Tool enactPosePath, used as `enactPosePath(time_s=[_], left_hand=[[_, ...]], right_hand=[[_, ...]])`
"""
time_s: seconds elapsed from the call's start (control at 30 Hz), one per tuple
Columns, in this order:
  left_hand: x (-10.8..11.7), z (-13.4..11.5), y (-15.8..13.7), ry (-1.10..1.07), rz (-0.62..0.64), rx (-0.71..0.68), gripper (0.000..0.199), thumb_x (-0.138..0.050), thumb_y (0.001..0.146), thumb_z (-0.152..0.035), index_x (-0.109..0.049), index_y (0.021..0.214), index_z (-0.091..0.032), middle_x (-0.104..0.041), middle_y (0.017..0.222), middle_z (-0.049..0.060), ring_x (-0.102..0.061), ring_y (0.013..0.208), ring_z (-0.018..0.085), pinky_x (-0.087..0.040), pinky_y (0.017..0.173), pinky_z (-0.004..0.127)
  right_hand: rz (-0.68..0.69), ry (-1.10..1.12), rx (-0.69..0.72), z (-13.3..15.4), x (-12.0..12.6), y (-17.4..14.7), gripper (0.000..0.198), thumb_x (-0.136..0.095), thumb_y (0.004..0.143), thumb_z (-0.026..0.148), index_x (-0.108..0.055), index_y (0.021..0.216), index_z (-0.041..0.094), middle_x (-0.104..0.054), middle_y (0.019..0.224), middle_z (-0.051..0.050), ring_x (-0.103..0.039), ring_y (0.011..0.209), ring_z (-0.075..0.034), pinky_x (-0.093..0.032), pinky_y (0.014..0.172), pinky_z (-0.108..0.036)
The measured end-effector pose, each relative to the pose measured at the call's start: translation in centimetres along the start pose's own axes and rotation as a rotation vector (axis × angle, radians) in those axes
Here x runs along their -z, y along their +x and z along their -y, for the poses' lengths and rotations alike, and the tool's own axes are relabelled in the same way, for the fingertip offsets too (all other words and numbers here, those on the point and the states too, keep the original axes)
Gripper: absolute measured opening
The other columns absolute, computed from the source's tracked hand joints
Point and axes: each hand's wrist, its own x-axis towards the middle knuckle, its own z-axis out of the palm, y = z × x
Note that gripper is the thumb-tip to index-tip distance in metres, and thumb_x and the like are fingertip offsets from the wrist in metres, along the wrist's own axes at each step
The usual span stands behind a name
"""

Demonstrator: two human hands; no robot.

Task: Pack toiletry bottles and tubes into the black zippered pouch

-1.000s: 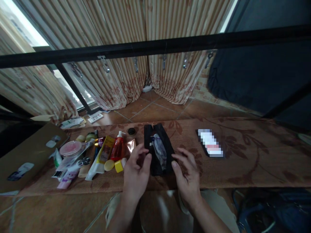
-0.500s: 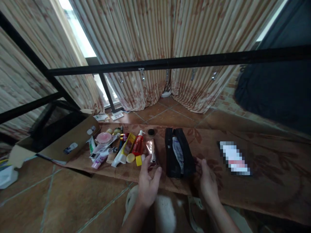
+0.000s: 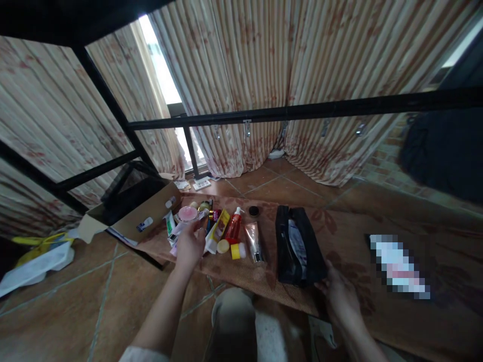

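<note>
My left hand (image 3: 190, 245) reaches over a cluster of tubes and jars; its fingertips are among them, and whether they grip one is unclear. Beside it lie a pink-lidded round jar (image 3: 187, 213), a yellow-and-white tube (image 3: 218, 232), a red pump bottle (image 3: 234, 226) and a small yellow-capped container (image 3: 237, 251). A rose-gold tube (image 3: 253, 240) lies farther right. The black zip pouch (image 3: 283, 251) lies unzipped, something pale and patterned showing inside. My right hand (image 3: 341, 294) holds the pouch's lower right edge between fingers and thumb.
A cardboard box (image 3: 130, 226) with a black item in it stands at the left end of the brown cloth-covered bench (image 3: 350, 241). A phone with a blurred screen (image 3: 398, 266) lies on the right. A black metal bar (image 3: 264, 113) crosses before the curtains (image 3: 260, 60).
My left hand has left the rose-gold tube and moved left to the cluster. My right hand stays at the pouch's edge. The view has turned left.
</note>
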Motion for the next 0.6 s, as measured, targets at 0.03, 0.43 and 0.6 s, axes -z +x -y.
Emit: enactPosePath(time_s=[0.03, 0.43, 0.6], left_hand=[[0.1, -0.5, 2.0, 0.125, 0.041, -0.041, 0.038, -0.042, 0.088, -0.029, -0.060, 0.119, -0.015, -0.069, 0.110, 0.013, -0.065, 0.099, 0.025, -0.050, 0.083, 0.033], [-6.5, -2.5, 18.6, 0.411, 0.259, -0.140, 0.040, -0.054, 0.079, -0.032, -0.064, 0.110, -0.009, -0.064, 0.115, 0.026, -0.046, 0.122, 0.045, -0.039, 0.092, 0.054], [-9.3, -1.5, 20.9, 0.449, 0.340, -0.126, 0.025, -0.064, 0.069, -0.034, -0.067, 0.084, -0.014, -0.067, 0.106, 0.022, -0.045, 0.120, 0.046, -0.037, 0.091, 0.057]], right_hand=[[-0.002, -0.022, 0.006, 0.2, 0.0, -0.1, 0.043, -0.070, 0.061, 0.055, -0.068, 0.080, 0.018, -0.070, 0.082, -0.004, -0.062, 0.071, -0.018, -0.048, 0.056, -0.027], [0.006, -0.268, 0.203, 0.8, -0.2, 0.5, 0.041, -0.058, 0.069, 0.054, -0.077, 0.087, 0.022, -0.072, 0.107, -0.009, -0.061, 0.112, -0.030, -0.044, 0.095, -0.041], [0.029, -0.167, 0.108, 0.8, -1.1, 1.0, 0.043, -0.063, 0.068, 0.058, -0.076, 0.080, 0.019, -0.075, 0.086, -0.007, -0.067, 0.091, -0.027, -0.050, 0.081, -0.034]])
